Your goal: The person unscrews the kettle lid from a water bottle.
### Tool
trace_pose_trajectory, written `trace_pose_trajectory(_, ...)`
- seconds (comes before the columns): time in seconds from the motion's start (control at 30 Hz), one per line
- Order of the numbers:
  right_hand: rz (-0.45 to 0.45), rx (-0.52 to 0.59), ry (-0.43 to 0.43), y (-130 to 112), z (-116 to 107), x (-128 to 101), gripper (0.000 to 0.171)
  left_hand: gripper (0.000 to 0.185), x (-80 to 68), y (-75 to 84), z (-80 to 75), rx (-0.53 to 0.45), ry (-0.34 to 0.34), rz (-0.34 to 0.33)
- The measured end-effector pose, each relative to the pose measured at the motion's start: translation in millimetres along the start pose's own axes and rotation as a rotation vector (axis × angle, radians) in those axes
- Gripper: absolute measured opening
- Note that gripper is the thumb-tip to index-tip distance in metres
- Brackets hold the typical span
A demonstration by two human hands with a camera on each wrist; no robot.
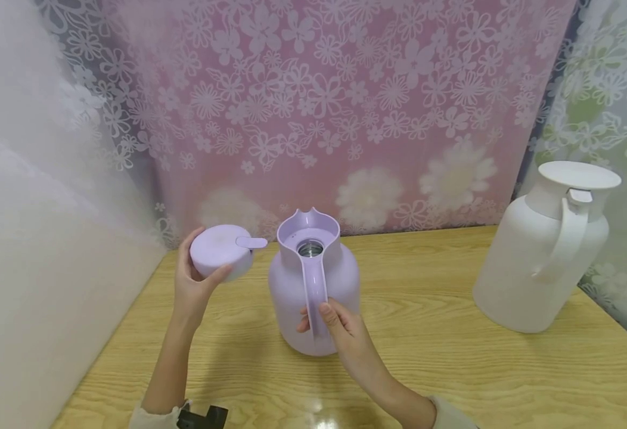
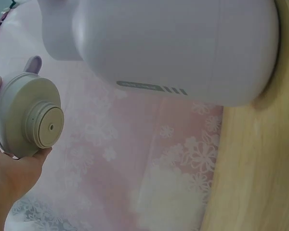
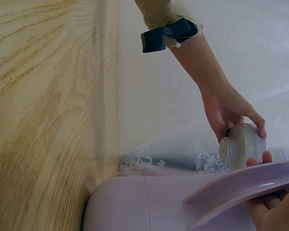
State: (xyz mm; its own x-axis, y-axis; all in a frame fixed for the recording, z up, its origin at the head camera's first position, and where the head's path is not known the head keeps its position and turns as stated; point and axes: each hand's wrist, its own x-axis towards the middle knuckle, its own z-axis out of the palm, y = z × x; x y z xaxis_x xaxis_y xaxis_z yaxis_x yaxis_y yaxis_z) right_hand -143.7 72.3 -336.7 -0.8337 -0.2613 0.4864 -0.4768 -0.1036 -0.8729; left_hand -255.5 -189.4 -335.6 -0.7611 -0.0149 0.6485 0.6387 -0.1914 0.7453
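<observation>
A lilac vacuum jug [image 1: 286,292] stands upright on the wooden table, its mouth uncovered and a metallic inner neck showing. My right hand [image 1: 348,336] grips the lower part of its handle [image 1: 315,280], thumb on the near side. To the left, my left hand [image 1: 192,292] holds the round lilac lid [image 1: 219,247] up in the air by its edge, the lid's lever pointing toward the jug. Seen in the left wrist view, the underside of the lid [image 2: 50,127] has a cream stepped plug with a small centre hole.
A larger white jug [image 1: 539,256] with its handle toward me stands at the right of the wooden table [image 1: 415,286]. Behind the table hangs a pink floral curtain [image 1: 292,119]; a pale wall [image 1: 34,238] borders the left side.
</observation>
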Motion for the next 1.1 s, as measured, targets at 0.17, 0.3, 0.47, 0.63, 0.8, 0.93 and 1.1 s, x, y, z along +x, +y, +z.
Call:
trace_pose_trajectory(0.17, 0.004, -0.01, 0.008, -0.1, 0.2, 0.1, 0.03, 0.073, -4.6, -26.3, -25.0, -0.046, -0.023, 0.011)
trace_pose_trajectory(0.3, 0.001, -0.021, 0.008, -0.1, -0.2, 0.2, 0.029, 0.07, -12.8, -14.9, -21.1, -0.08, -0.005, -0.011)
trace_pose_trajectory(0.47, -0.011, -0.022, 0.006, -0.1, -0.3, 0.0, 0.029, 0.066, -17.7, -11.8, -20.5, -0.068, -0.002, 0.004)
trace_pose_trajectory(0.63, -0.019, -0.019, 0.008, -0.2, 0.6, -0.2, 0.03, 0.065, -21.2, 8.3, -4.3, -0.162, 0.001, -0.011)
trace_pose_trajectory(0.8, -0.028, -0.015, 0.006, 0.0, 0.7, -0.4, 0.03, 0.058, -24.9, 21.3, 8.3, -0.179, 0.048, -0.077)
trace_pose_trajectory(0.93, -0.032, -0.015, 0.002, 0.0, 0.5, -0.4, 0.03, 0.056, -26.7, 18.1, 8.6, -0.178, 0.067, -0.103)
trace_pose_trajectory(1.1, -0.023, -0.019, 0.003, -0.2, 0.7, -0.1, 0.03, 0.052, -28.0, 10.2, 7.9, -0.184, 0.079, -0.09)
